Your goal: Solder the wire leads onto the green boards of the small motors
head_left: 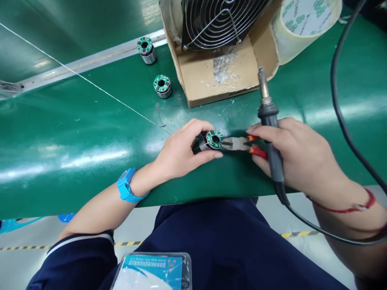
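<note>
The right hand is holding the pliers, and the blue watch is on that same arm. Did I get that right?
Not quite: the head view shows the blue watch on the left arm. The right hand is indeed holding the pliers.

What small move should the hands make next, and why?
Perhaps squeeze the pliers gently with the right hand: they reach the rim of the circuit board, and the left hand holds the metal cylinder under it. Whether they grip anything there is too small to tell.
</note>
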The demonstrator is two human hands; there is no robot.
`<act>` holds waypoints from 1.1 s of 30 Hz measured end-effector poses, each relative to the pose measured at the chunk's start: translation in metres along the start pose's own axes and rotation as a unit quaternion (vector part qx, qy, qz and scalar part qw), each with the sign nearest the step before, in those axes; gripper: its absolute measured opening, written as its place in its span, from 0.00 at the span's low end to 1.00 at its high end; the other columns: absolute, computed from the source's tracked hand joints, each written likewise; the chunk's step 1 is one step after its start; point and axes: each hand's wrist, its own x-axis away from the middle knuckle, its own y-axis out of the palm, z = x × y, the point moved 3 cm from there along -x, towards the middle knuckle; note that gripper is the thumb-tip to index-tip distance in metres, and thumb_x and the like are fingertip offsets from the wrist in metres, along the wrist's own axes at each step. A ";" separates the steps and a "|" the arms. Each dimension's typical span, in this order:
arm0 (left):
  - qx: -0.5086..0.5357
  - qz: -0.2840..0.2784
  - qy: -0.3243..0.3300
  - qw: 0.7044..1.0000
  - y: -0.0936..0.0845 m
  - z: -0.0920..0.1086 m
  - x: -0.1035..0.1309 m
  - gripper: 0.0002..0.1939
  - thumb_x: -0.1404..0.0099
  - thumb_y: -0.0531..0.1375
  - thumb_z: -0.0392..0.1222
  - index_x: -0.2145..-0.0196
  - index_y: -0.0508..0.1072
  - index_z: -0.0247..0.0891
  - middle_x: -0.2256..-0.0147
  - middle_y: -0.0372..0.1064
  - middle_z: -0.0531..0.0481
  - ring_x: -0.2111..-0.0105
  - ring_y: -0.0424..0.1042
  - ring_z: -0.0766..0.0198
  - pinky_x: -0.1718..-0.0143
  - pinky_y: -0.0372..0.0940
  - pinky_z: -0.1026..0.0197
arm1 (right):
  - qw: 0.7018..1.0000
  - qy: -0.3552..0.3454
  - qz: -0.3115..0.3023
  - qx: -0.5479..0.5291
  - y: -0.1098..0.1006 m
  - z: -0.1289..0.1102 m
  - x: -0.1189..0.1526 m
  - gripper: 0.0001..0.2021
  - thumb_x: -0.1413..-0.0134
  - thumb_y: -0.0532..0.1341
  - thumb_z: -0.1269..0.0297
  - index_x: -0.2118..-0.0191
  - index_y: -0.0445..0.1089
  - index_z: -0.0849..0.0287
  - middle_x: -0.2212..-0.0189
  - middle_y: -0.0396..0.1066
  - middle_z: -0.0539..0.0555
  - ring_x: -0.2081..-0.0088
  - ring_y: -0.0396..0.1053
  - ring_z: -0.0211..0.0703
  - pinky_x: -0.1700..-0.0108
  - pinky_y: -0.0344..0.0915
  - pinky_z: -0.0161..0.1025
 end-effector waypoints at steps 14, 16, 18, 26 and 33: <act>-0.157 0.048 0.006 0.986 -0.008 0.008 0.003 0.18 0.35 0.66 0.48 0.52 0.67 0.40 0.59 0.71 0.49 0.60 0.73 0.62 0.65 0.68 0.62 | 0.997 0.004 0.008 0.081 -0.017 -0.013 -0.015 0.10 0.36 0.58 0.60 0.55 0.71 0.59 0.75 0.62 0.50 0.71 0.60 0.43 0.70 0.57 0.40; -0.156 0.094 0.022 0.983 -0.020 0.006 -0.001 0.19 0.35 0.66 0.51 0.52 0.68 0.40 0.59 0.72 0.49 0.60 0.74 0.61 0.65 0.68 0.61 | 0.990 0.060 0.034 0.124 -0.012 -0.007 -0.023 0.11 0.36 0.57 0.59 0.55 0.70 0.58 0.74 0.64 0.51 0.70 0.61 0.43 0.70 0.55 0.40; -0.156 0.165 0.032 0.973 -0.042 -0.002 -0.009 0.20 0.35 0.65 0.55 0.52 0.70 0.42 0.59 0.72 0.49 0.61 0.73 0.62 0.65 0.68 0.61 | 0.976 0.126 0.042 0.174 -0.004 0.003 -0.032 0.14 0.36 0.56 0.56 0.53 0.70 0.59 0.74 0.66 0.52 0.69 0.62 0.45 0.70 0.54 0.40; -0.165 0.341 -0.141 0.914 -0.162 -0.117 -0.086 0.10 0.34 0.62 0.41 0.56 0.71 0.37 0.58 0.76 0.47 0.57 0.75 0.61 0.53 0.69 0.60 | 0.965 0.247 0.014 0.082 0.016 0.029 -0.048 0.26 0.41 0.57 0.47 0.48 0.71 0.63 0.59 0.72 0.65 0.56 0.70 0.58 0.56 0.63 0.49; -0.271 0.307 -0.349 0.843 -0.207 -0.168 -0.105 0.21 0.35 0.62 0.39 0.46 0.71 0.28 0.47 0.73 0.33 0.45 0.72 0.48 0.42 0.65 0.51 | 0.938 0.298 0.170 -0.050 0.019 0.060 -0.041 0.19 0.40 0.56 0.53 0.49 0.73 0.56 0.59 0.78 0.59 0.60 0.76 0.51 0.56 0.72 0.46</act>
